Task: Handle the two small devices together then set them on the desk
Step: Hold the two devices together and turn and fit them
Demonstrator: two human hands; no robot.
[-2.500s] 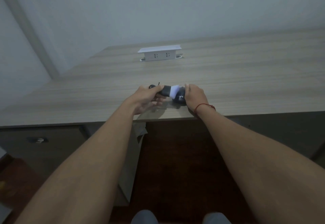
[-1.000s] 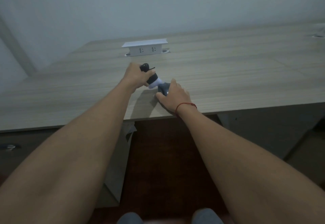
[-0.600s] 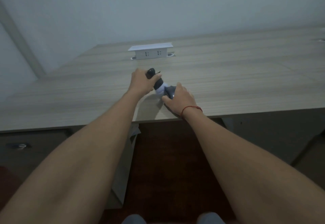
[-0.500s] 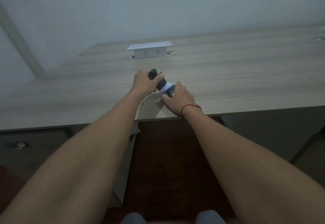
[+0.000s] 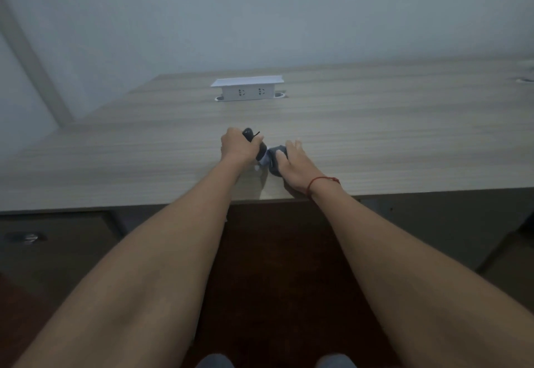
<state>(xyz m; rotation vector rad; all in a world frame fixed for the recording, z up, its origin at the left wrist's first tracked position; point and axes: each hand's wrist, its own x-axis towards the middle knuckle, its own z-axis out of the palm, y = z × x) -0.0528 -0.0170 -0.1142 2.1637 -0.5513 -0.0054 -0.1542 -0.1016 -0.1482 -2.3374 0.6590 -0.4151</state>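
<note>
Two small devices meet near the front edge of the wooden desk (image 5: 375, 142). My left hand (image 5: 237, 147) is closed around a black stick-shaped device (image 5: 250, 135), whose rounded top and a thin strap stick out above my fingers. Its lower end is white and touches a dark grey rounded device (image 5: 276, 158). My right hand (image 5: 294, 165) lies over the grey device and grips it against the desk, hiding most of it. A red string circles my right wrist.
A white pop-up socket box (image 5: 247, 90) stands at the back middle of the desk. A grey wall rises behind. Below the desk's front edge are a dark drawer with a metal lock (image 5: 27, 237) at left and dark floor.
Both hands moved from the desk's front edge a little further onto it. The stick device tilted from lying sideways to slanting up-left. In the last half second, hardly any motion.
</note>
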